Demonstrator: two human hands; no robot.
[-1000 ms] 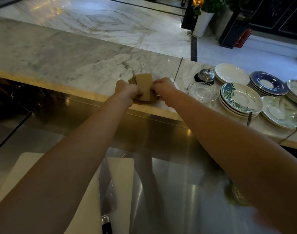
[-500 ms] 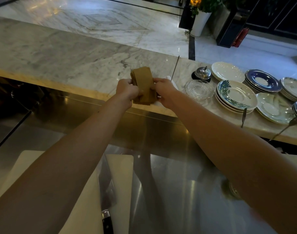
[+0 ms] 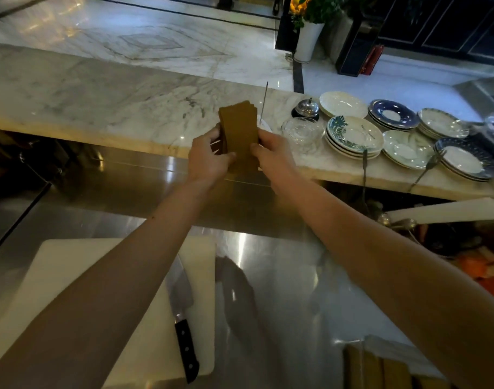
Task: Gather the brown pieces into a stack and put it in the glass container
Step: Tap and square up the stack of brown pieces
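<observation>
A stack of flat brown pieces (image 3: 239,127) stands tilted on end above the marble counter's front edge, held between both hands. My left hand (image 3: 206,158) grips its left side, with the thumb across the front. My right hand (image 3: 272,154) presses the right side. The stack's edges are slightly uneven at the top. A clear glass container (image 3: 302,130) sits on the marble counter (image 3: 99,99) just right of my right hand, with nothing visible inside it.
Stacks of plates (image 3: 353,136) and a metal bell (image 3: 306,108) crowd the counter to the right; forks overhang the edge. A thin metal spike (image 3: 264,101) stands behind the stack. On the steel worktop below lie a white cutting board (image 3: 71,270) and a knife (image 3: 182,318).
Both hands have lifted the brown stack off the counter and drawn it nearer, tipping it more upright. The pieces are squared closer together than before.
</observation>
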